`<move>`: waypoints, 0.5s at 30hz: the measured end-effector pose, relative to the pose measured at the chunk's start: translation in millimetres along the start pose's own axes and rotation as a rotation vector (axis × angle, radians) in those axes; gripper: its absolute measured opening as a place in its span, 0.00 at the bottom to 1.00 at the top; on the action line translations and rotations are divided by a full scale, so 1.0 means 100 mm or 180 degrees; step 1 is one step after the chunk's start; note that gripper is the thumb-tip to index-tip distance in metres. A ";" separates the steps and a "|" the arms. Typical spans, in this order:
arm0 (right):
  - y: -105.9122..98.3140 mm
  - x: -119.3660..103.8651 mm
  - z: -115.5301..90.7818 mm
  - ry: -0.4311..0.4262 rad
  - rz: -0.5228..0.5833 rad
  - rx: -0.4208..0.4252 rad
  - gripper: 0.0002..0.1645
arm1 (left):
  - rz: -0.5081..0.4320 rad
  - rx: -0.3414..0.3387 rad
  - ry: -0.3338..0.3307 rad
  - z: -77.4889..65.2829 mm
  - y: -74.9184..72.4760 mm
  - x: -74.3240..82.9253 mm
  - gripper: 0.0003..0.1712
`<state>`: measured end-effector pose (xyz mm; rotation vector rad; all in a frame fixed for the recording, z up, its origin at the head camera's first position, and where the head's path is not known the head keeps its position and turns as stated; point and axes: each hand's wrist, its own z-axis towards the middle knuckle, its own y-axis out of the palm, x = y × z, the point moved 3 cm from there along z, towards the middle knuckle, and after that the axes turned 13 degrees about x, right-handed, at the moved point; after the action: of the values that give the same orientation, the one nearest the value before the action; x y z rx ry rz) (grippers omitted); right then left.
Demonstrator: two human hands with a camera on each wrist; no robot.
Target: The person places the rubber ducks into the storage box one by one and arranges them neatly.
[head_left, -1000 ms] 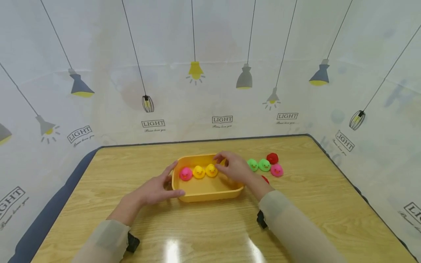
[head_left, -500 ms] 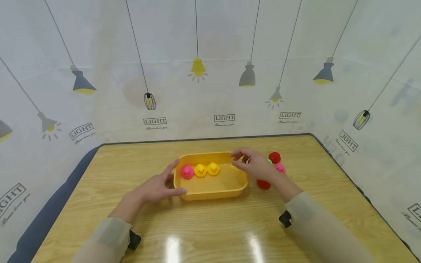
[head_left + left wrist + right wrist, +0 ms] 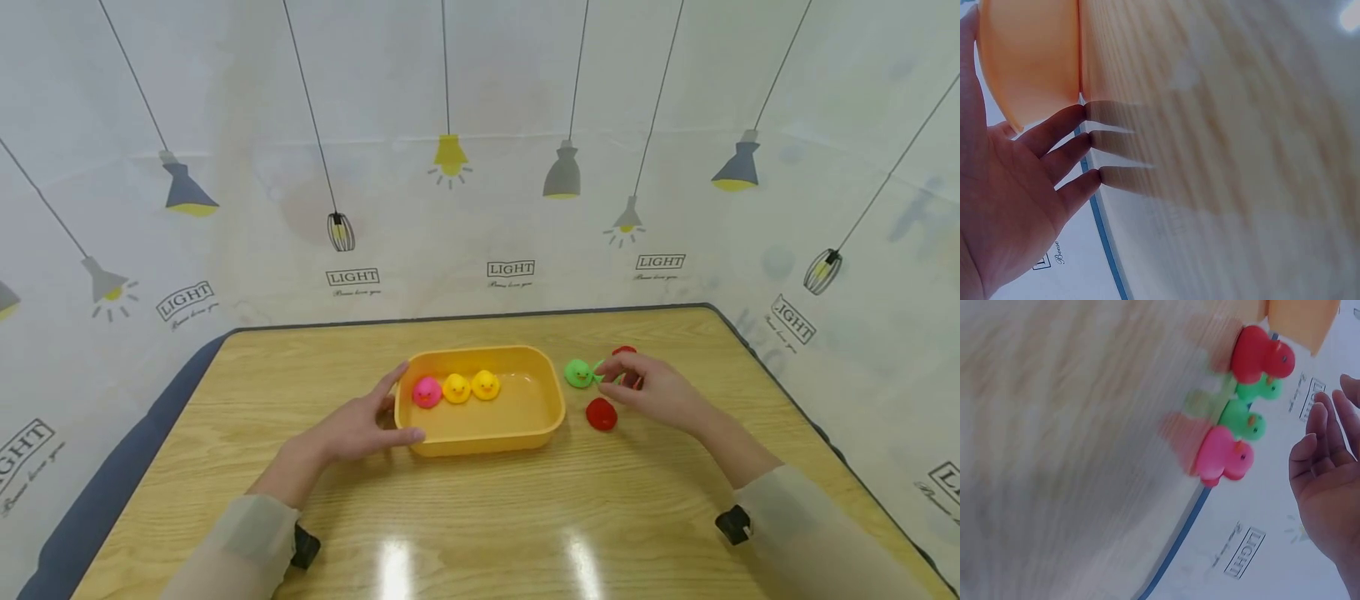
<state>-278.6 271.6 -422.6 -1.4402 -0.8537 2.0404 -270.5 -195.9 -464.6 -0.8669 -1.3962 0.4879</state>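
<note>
My left hand point(image 3: 360, 429) spans the left end of a yellow-orange plastic tray point(image 3: 525, 408). Its thumb lies over the front rim and its index finger reaches the back corner. Inside the tray sit a pink toy duck point(image 3: 427, 392) and two yellow toy ducks point(image 3: 486, 385) in a row. To the right of the tray, my right hand point(image 3: 663, 393) hovers above loose ducks with nothing in its fingers. Near it are a green duck point(image 3: 578, 373), a red duck point(image 3: 602, 414) and a partly covered red duck point(image 3: 625, 350). The right wrist view shows a pink duck point(image 3: 1221, 453) and another green one point(image 3: 1242, 420).
A wood-grain table point(image 3: 480, 517) carries everything, with a dark edge along its back and sides. Behind it hangs a pale curtain point(image 3: 480, 217) printed with lamps.
My right hand has left the tray and moved right, over the loose ducks. The three ducks inside the tray stay in place, and my left hand keeps its position at the tray's end.
</note>
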 end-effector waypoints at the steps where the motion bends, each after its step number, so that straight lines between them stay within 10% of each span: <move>1: -0.03 0.04 -0.03 -0.0005 -0.0011 0.0015 0.17 | 0.0000 -0.0003 -0.0004 0.00 0.00 0.00 0.69; 15: -0.40 0.60 -0.22 0.0312 -0.0322 0.0120 0.18 | -0.0004 -0.0016 -0.0061 0.00 0.00 -0.01 0.68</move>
<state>-275.7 345.6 -436.9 -1.4345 -0.8261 1.8857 -270.3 -196.5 -464.7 -0.8676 -1.4159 0.4931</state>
